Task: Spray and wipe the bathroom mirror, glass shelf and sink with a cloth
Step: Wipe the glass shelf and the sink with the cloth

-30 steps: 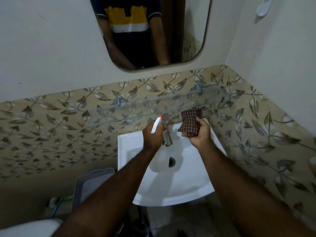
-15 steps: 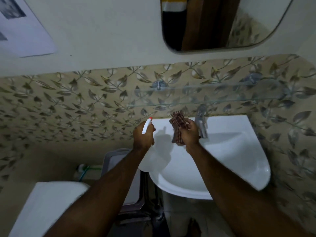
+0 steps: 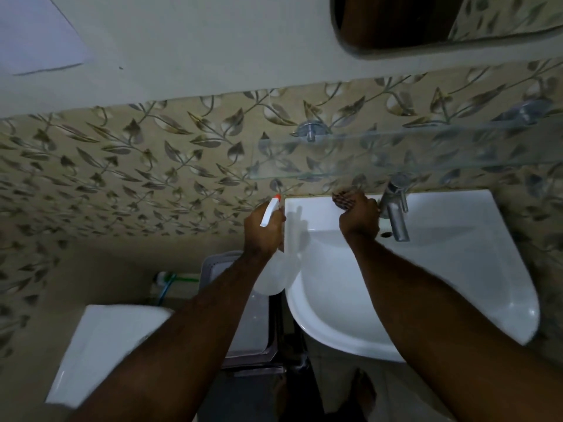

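Note:
A white corner sink (image 3: pixel 475 269) hangs under a glass shelf (image 3: pixel 396 153), with the lower edge of the mirror (image 3: pixel 426 22) at the top right. My left hand (image 3: pixel 262 229) grips a clear spray bottle (image 3: pixel 275 272) with a white, red-tipped nozzle, held just left of the sink's back corner. My right hand (image 3: pixel 359 217) presses a dark checked cloth (image 3: pixel 342 200) onto the sink's back ledge, close to the left of the steel tap (image 3: pixel 396 211). Most of the cloth is hidden under my fingers.
Leaf-patterned tiles cover the wall behind. A white toilet cistern (image 3: pixel 100 345) sits at the lower left, with a grey lidded bin (image 3: pixel 249 315) between it and the sink. A green hose (image 3: pixel 170 281) runs along the wall. A paper sheet (image 3: pixel 36 41) hangs at the top left.
The view has swung left and down. My right hand has brought the cloth down from beside the tap onto the sink's back ledge. My left hand has moved left with the bottle.

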